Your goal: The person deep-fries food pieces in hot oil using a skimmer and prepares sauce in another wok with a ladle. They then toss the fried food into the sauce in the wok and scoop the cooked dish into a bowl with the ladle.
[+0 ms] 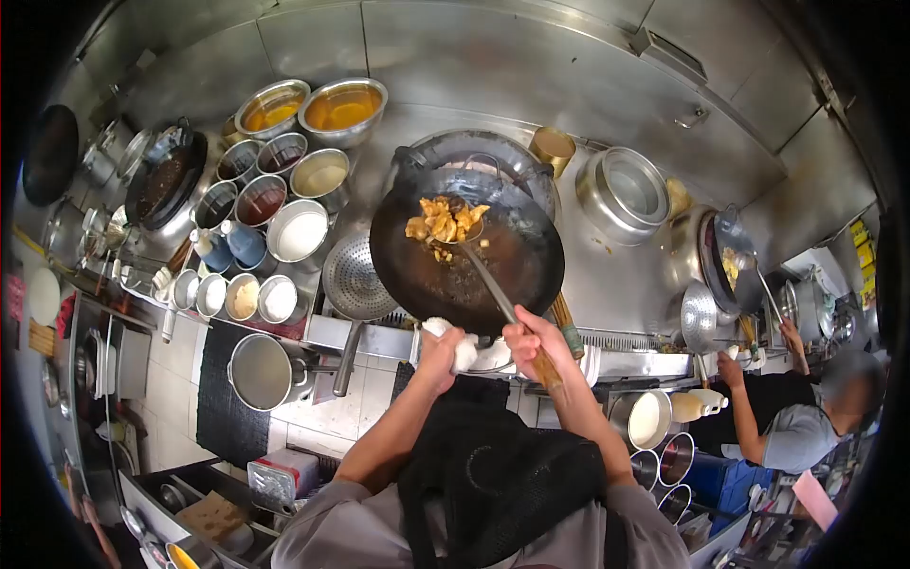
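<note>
A dark wok [531,242] is tilted toward me over the burner, with browned, sauce-coated food pieces [444,218] gathered in its upper part. My left hand [442,358] is closed on a white cloth [464,355] at the wok's near rim; any handle under the cloth is hidden. My right hand [540,346] grips the wooden handle of a ladle [485,275]. The ladle's bowl is up against the food pieces inside the wok. Just left of the wok lies a perforated strainer [358,275], its handle pointing down toward me.
Metal containers of sauces and powders, among them a white-filled one [298,230], crowd the left counter. Two bowls of yellow liquid, one here [343,106], stand behind. A metal pot [623,197] sits to the right. Farther right, a co-worker [796,427] works at another wok [728,261].
</note>
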Tool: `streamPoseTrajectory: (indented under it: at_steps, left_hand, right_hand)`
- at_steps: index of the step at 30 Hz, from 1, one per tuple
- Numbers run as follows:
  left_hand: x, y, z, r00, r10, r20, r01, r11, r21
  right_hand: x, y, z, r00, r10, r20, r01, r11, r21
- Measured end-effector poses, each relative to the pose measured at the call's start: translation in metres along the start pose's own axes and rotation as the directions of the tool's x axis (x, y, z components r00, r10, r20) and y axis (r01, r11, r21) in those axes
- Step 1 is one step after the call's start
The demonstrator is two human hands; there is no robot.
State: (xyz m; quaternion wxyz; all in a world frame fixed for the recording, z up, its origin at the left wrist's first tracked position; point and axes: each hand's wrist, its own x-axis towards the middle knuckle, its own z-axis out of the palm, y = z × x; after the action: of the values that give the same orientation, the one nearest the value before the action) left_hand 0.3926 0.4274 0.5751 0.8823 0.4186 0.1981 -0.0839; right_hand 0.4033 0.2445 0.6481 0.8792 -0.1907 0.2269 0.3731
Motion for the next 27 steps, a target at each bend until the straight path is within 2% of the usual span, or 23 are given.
streamPoseTrajectory:
  at_steps: [1, 2, 3, 4, 5, 7, 9, 11, 12, 13, 15, 16, 17, 18, 20, 21, 23, 24, 26, 27]
  left_hand:
    - [0.003, 0.006, 0.003, 0.998, -0.050, -0.028, 0.048, 0.998, -0.042]
    - [0.026, -0.003, -0.008, 0.997, -0.077, 0.016, 0.078, 0.992, -0.098]
    - [0.051, -0.006, -0.017, 0.987, -0.080, 0.141, 0.085, 0.996, -0.030]
    - [0.039, 0.001, -0.014, 0.986, -0.140, 0.091, 0.145, 0.988, -0.051]
    - [0.029, 0.018, 0.004, 0.982, -0.181, 0.058, 0.186, 0.979, -0.081]
    - [0.012, 0.022, 0.018, 0.988, -0.147, 0.044, 0.151, 0.983, -0.100]
    - [0.031, 0.011, 0.007, 0.961, -0.270, 0.060, 0.274, 0.958, -0.083]
    - [0.031, 0.032, 0.005, 0.957, -0.257, 0.130, 0.276, 0.948, -0.160]
    - [0.010, 0.051, 0.020, 0.977, -0.201, 0.074, 0.210, 0.965, -0.155]
    - [0.008, 0.054, 0.024, 0.968, -0.250, 0.017, 0.249, 0.954, -0.164]
    - [0.044, 0.024, -0.005, 0.954, -0.262, 0.144, 0.282, 0.948, -0.147]
    - [0.048, 0.029, -0.005, 0.954, -0.237, 0.182, 0.270, 0.945, -0.185]
    - [0.033, 0.044, 0.000, 0.941, -0.327, 0.086, 0.337, 0.925, -0.174]
    - [0.014, 0.059, 0.008, 0.947, -0.309, 0.091, 0.320, 0.933, -0.162]
    - [0.006, 0.052, -0.011, 0.933, -0.352, 0.072, 0.358, 0.927, -0.112]
    - [0.013, 0.051, -0.018, 0.947, -0.315, 0.065, 0.321, 0.940, -0.114]
    - [0.038, 0.060, -0.020, 0.969, -0.245, 0.042, 0.248, 0.964, -0.097]
    - [0.050, 0.047, -0.033, 0.983, -0.172, 0.062, 0.172, 0.985, 0.004]
    - [0.061, 0.010, -0.057, 0.991, 0.127, 0.037, -0.133, 0.954, 0.270]
    - [0.061, -0.003, -0.062, 0.952, 0.302, 0.041, -0.290, 0.856, 0.428]
  right_hand:
    - [-0.004, 0.000, 0.002, 1.000, 0.004, -0.012, -0.004, 1.000, 0.005]
    - [-0.011, 0.003, 0.000, 1.000, -0.028, 0.009, 0.028, 1.000, 0.009]
    - [-0.016, 0.008, 0.001, 0.997, -0.063, 0.036, 0.062, 0.998, 0.020]
    - [-0.026, 0.014, 0.022, 0.982, -0.163, -0.096, 0.161, 0.986, -0.033]
    - [-0.037, 0.014, 0.035, 0.980, -0.172, -0.100, 0.169, 0.985, -0.036]
    - [-0.050, 0.010, 0.045, 0.969, -0.241, -0.051, 0.213, 0.922, -0.324]
    - [-0.046, 0.009, 0.049, 0.949, -0.307, -0.070, 0.262, 0.894, -0.364]
    - [-0.050, 0.013, 0.060, 0.930, -0.357, -0.087, 0.276, 0.835, -0.476]
    - [-0.046, 0.000, 0.058, 0.927, -0.366, -0.078, 0.285, 0.825, -0.488]
    - [-0.046, -0.004, 0.047, 0.932, -0.357, -0.068, 0.294, 0.852, -0.433]
    - [-0.055, 0.020, 0.035, 0.944, -0.316, -0.094, 0.269, 0.903, -0.334]
    - [-0.058, 0.019, 0.045, 0.935, -0.336, -0.114, 0.268, 0.879, -0.394]
    - [-0.055, 0.007, 0.056, 0.921, -0.373, -0.114, 0.282, 0.837, -0.469]
    - [-0.058, -0.001, 0.059, 0.920, -0.377, -0.108, 0.285, 0.832, -0.476]
    - [-0.077, -0.002, 0.047, 0.946, -0.296, -0.134, 0.225, 0.894, -0.387]
    - [-0.079, -0.004, 0.044, 0.954, -0.277, -0.117, 0.223, 0.912, -0.343]
    - [-0.079, -0.006, 0.048, 0.942, -0.273, -0.194, 0.181, 0.902, -0.393]
    - [-0.081, -0.008, 0.048, 0.946, -0.250, -0.206, 0.153, 0.905, -0.397]
    - [-0.083, -0.018, 0.044, 0.965, -0.178, -0.193, 0.100, 0.929, -0.356]
    - [-0.084, -0.024, 0.047, 0.962, -0.132, -0.239, 0.062, 0.958, -0.278]
